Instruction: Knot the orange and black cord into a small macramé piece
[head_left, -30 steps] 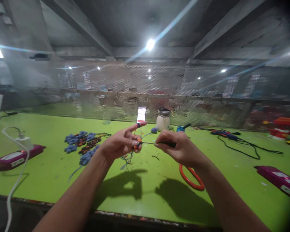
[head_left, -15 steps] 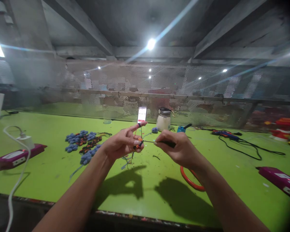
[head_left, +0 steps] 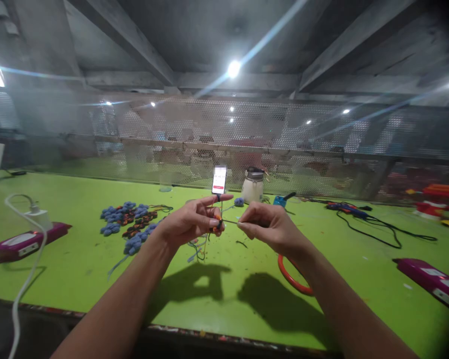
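Between the thumb and fingers of my left hand (head_left: 187, 220) is a small piece of orange and black crochet (head_left: 217, 227). Dark yarn (head_left: 221, 207) runs from it up to my raised index finger, where it is looped round. My right hand (head_left: 275, 229) pinches a thin crochet hook (head_left: 231, 222), whose tip meets the crochet piece. The rest of the hook is hidden by my fingers. Loose yarn ends (head_left: 198, 252) hang or lie below my left hand; I cannot tell which.
Blue crochet flowers (head_left: 133, 243) and black-orange ones (head_left: 136, 224) lie left on the green table (head_left: 108, 294). A phone (head_left: 219, 180), a lidded jar (head_left: 253, 185) and a blue item (head_left: 280, 200) stand behind. Around sit an orange ring (head_left: 290, 279), corded tool (head_left: 347, 209) and purple power strips (head_left: 430, 279) (head_left: 30, 244).
My left index finger has dipped slightly and points further right. My right hand has turned a little, so the dark handle seen in its palm earlier is hidden. Both hands keep their hold.
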Demonstrator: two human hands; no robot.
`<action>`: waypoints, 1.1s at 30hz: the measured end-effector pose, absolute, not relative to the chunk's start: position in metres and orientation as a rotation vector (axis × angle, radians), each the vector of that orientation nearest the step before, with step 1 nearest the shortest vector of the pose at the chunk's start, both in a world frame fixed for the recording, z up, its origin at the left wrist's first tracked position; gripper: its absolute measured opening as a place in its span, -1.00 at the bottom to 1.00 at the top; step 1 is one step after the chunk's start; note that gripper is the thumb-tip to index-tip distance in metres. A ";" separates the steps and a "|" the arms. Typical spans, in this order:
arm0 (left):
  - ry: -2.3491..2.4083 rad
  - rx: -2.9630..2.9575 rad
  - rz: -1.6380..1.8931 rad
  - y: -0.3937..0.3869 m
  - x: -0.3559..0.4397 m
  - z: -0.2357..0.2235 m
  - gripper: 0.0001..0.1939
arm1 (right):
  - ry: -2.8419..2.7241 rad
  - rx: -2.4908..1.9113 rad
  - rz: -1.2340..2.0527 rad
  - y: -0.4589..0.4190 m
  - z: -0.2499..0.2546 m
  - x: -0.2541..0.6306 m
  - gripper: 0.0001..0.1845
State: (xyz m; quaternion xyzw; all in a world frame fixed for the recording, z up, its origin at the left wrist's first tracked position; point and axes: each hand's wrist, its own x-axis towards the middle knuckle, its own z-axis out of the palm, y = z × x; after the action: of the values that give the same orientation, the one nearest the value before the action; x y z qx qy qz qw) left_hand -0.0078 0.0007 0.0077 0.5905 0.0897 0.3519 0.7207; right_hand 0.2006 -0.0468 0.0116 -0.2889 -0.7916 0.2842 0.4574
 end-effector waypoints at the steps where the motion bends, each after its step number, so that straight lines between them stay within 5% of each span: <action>1: 0.218 1.327 0.799 0.000 -0.007 0.008 -0.28 | -1.915 -0.704 0.773 -0.045 0.010 0.199 -0.86; 17: 0.527 1.467 1.208 -0.006 0.015 0.004 -0.35 | -1.633 -0.961 0.882 -0.039 -0.001 0.180 -0.76; 33: 0.348 1.248 0.998 -0.001 0.007 0.002 -0.42 | -1.418 -0.690 1.453 -0.036 -0.002 0.184 -0.83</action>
State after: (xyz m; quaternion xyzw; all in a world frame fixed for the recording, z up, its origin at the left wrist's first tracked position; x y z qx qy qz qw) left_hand 0.0068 -0.0008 0.0015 0.5567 0.1552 0.4452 0.6840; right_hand 0.1843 -0.0358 -0.0017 -0.2826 -0.5808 0.5952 0.4781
